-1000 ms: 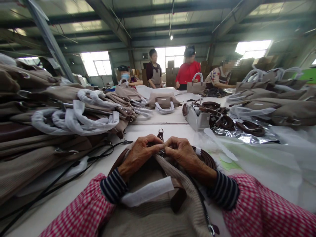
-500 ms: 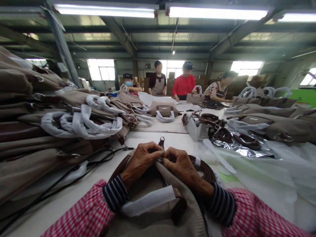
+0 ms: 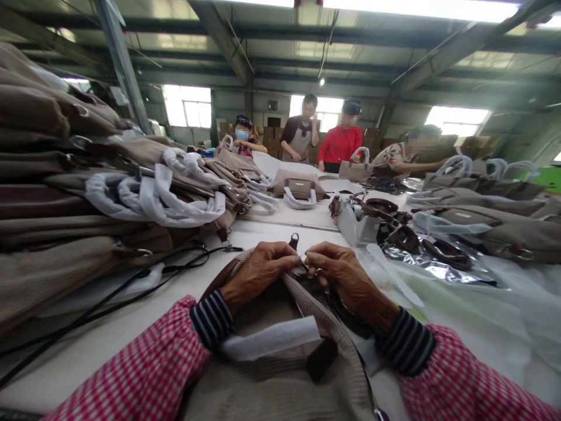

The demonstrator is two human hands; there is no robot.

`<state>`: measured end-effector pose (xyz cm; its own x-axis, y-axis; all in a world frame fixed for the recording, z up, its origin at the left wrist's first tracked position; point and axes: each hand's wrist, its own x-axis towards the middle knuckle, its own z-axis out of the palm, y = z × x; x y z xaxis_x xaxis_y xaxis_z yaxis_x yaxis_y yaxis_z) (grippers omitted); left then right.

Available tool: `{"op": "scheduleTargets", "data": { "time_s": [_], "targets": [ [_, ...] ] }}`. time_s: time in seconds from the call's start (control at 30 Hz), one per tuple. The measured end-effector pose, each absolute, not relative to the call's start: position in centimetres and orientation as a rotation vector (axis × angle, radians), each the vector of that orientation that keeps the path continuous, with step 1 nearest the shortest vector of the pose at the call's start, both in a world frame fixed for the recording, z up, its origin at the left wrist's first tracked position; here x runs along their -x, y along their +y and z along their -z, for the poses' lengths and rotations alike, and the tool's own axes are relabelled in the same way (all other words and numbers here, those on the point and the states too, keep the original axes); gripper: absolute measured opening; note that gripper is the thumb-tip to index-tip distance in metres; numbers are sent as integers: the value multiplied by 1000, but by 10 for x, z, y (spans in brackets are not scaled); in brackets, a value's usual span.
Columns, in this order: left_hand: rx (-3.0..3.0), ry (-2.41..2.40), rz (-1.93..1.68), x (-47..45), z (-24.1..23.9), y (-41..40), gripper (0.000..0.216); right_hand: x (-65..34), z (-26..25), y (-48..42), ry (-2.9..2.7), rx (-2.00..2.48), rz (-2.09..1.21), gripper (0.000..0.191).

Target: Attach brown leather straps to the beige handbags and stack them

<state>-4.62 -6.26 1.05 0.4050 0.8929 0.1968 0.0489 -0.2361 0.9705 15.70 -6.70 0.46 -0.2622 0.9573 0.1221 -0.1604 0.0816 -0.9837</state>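
Note:
A grey-brown ribbed handbag (image 3: 245,389) lies in front of me, its zipped opening running along the right side. One handle (image 3: 272,339) is wrapped in white and rests across it. My left hand (image 3: 263,270) is closed at the bag's far top corner, thumb and fingers pinching there. Just right of it, my right hand (image 3: 348,278) is closed in a pinch, the fingertips a small gap from the left ones. Whatever the right fingers hold is too small to make out. A dark tab with a metal ring (image 3: 293,240) sticks up beyond my hands.
Bags with white-wrapped handles are stacked high on the left (image 3: 127,199). Black cords (image 3: 131,292) run along the table. Brown straps (image 3: 397,234) lie around a grey box (image 3: 357,222) on the right, beside clear plastic sheets (image 3: 477,310). Several people stand across the table.
My right hand has moved slightly right, opening a small gap between the two hands' fingertips. The left hand still pinches the bag's corner. My view has tilted down a little.

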Motion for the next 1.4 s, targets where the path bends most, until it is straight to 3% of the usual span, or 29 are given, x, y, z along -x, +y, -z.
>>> {"op": "scheduleTargets", "data": {
  "time_s": [0.47,0.7,1.4],
  "targets": [
    [-1938,929,-1005,51,-13,-60,25,-152,-16,-80,-1490,982,-1317,24],
    [-1783,868,-968,51,-11,-62,25,-148,-9,-79,-1483,1025,-1290,33],
    [-1709,838,-967,48,-5,-60,24,-145,-10,-80,-1450,1007,-1217,28]
  ]
}}
